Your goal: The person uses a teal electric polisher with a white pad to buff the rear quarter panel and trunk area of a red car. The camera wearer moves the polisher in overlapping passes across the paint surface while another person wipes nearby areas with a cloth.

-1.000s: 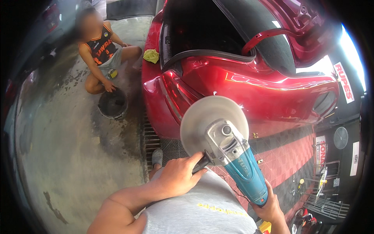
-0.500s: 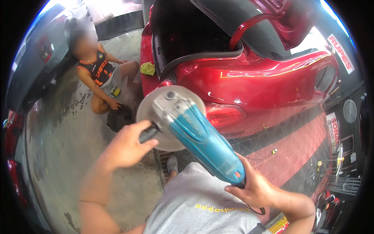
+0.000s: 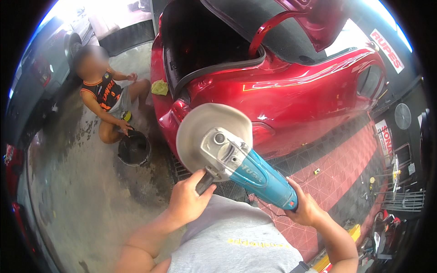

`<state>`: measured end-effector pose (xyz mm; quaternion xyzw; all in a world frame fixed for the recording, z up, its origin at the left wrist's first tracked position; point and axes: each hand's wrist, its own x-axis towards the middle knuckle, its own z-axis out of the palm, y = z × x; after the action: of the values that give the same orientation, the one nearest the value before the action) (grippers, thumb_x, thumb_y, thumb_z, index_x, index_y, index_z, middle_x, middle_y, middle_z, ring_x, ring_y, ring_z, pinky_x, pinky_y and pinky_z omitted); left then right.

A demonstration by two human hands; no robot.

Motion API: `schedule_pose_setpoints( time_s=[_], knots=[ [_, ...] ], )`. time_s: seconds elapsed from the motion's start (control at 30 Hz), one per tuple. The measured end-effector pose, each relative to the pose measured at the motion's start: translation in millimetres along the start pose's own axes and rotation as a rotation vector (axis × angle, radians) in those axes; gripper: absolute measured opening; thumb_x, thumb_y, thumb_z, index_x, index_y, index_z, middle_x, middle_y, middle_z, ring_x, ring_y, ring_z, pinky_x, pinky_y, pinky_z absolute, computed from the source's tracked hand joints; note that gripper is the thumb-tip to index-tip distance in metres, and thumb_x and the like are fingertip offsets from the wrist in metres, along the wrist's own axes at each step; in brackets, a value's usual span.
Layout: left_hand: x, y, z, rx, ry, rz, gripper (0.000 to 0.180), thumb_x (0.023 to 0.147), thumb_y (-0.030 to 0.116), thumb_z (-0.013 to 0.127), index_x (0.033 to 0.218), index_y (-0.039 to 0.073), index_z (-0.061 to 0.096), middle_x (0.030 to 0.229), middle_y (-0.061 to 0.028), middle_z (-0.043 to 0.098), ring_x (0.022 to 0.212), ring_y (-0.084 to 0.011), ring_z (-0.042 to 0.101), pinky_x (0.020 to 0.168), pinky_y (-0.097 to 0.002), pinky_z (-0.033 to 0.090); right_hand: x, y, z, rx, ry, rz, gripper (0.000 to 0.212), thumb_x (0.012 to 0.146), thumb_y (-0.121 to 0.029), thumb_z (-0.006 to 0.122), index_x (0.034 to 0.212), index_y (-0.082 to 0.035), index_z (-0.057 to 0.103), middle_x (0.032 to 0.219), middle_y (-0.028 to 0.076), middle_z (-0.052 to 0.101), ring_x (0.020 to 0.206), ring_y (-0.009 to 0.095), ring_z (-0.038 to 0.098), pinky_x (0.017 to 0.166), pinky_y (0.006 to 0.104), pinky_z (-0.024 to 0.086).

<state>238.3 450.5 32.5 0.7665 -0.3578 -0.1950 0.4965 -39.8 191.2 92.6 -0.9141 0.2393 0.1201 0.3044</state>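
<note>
A polisher with a teal body (image 3: pixel 263 175), a silver metal head and a wide pale round pad (image 3: pixel 193 134) hangs in front of me, pad end toward the red car. My left hand (image 3: pixel 189 200) is closed about the short dark side handle (image 3: pixel 205 183), thumb and fingers on either side of it. At the rear end of the body, my right hand (image 3: pixel 308 205) is wrapped round the grip. Beyond the pad is the car's rear corner (image 3: pixel 291 102), with its boot standing open. The pad overlaps the corner in view; whether they touch, I cannot tell.
A person (image 3: pixel 107 93) sits low at the left, one hand on a black bucket (image 3: pixel 134 148). A yellow-green cloth (image 3: pixel 160 87) lies on the car's rear edge. Another vehicle (image 3: pixel 38 68) stands far left. Red and dark floor tiles (image 3: pixel 337 168) lead to a fan (image 3: pixel 403 116) and metal racks.
The polisher has turned and shifted rightward in view, its pad showing more broadly. My left hand has moved right and down with the handle. The seated person's far hand has lifted off the leg.
</note>
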Motion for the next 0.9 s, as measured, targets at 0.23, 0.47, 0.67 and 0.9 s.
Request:
schedule_pose_setpoints(
  time_s=[0.23,0.47,0.67,0.9],
  knots=[
    [64,39,-18,0.279,0.001,0.125,0.043,0.091,0.019,0.086,0.129,0.003,0.071,0.092,-0.0271,0.074,0.083,-0.0424,0.077,0.070,-0.0429,0.058,50,39,57,0.295,0.296,-0.159,0.106,0.086,-0.006,0.079,0.173,-0.016,0.019,0.132,0.030,0.074,0.122,0.050,0.072,0.105,0.0526,0.059],
    [32,10,-44,0.247,0.058,0.097,0.045,0.092,0.018,0.086,0.132,0.002,0.073,0.106,-0.0231,0.080,0.097,-0.0426,0.078,0.083,-0.0433,0.061,73,16,91,0.343,0.219,-0.186,0.106,0.084,-0.012,0.080,0.173,-0.021,0.023,0.121,0.030,0.076,0.112,0.053,0.072,0.099,0.0556,0.059],
    [48,48,20,0.392,-0.126,0.133,0.045,0.092,0.019,0.085,0.131,0.002,0.071,0.109,-0.0256,0.078,0.102,-0.0448,0.077,0.085,-0.0468,0.061,58,77,116,0.530,0.380,0.030,0.084,0.080,-0.004,0.081,0.158,-0.013,0.049,0.125,0.021,0.077,0.118,0.036,0.076,0.103,0.0432,0.058],
    [110,76,122,0.240,-0.422,0.200,0.049,0.100,0.030,0.075,0.137,0.001,0.063,0.111,-0.0275,0.076,0.101,-0.0474,0.075,0.087,-0.0538,0.060,24,171,88,0.662,0.490,0.173,0.069,0.078,-0.001,0.081,0.143,-0.004,0.060,0.123,0.013,0.077,0.113,0.024,0.074,0.102,0.0381,0.056]
  ],
)
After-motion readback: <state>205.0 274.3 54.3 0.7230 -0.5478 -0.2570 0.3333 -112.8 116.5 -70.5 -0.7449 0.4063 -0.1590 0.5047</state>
